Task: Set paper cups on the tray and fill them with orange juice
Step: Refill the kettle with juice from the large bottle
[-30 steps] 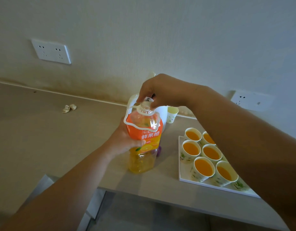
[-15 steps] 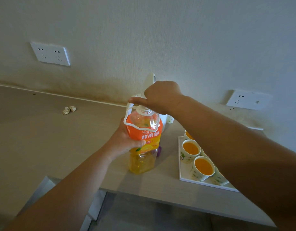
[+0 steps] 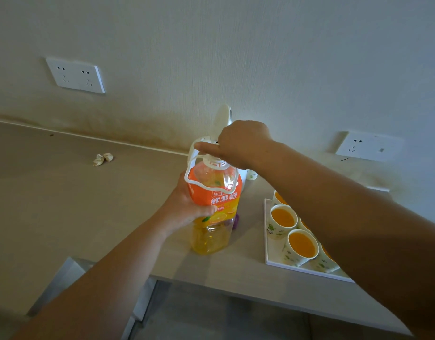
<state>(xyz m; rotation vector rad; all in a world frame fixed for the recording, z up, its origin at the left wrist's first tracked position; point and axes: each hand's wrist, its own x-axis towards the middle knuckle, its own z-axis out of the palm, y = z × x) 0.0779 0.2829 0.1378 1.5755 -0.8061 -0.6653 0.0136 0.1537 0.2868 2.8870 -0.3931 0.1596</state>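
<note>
An orange juice bottle (image 3: 215, 209) with an orange label and a white carry handle stands upright on the counter, about a third full. My left hand (image 3: 187, 204) grips its body from the left. My right hand (image 3: 241, 143) is curled over the bottle's top and hides the cap, thumb pointing left. To the right a white tray (image 3: 269, 251) holds several paper cups filled with orange juice; the nearest two cups (image 3: 301, 246) (image 3: 282, 219) show fully, the others are covered by my right forearm.
A white kettle (image 3: 222, 119) with its lid up stands behind the bottle, with a small paper cup (image 3: 252, 174) beside it. A crumpled scrap (image 3: 102, 159) lies far left on the counter. Wall sockets (image 3: 75, 76) (image 3: 368, 146) sit above. The counter's front edge (image 3: 236, 288) is close below the tray.
My right hand has turned over the bottle's top, its thumb now pointing left, and my forearm has swung across the tray, covering more cups. The bottle and my left hand stayed put.
</note>
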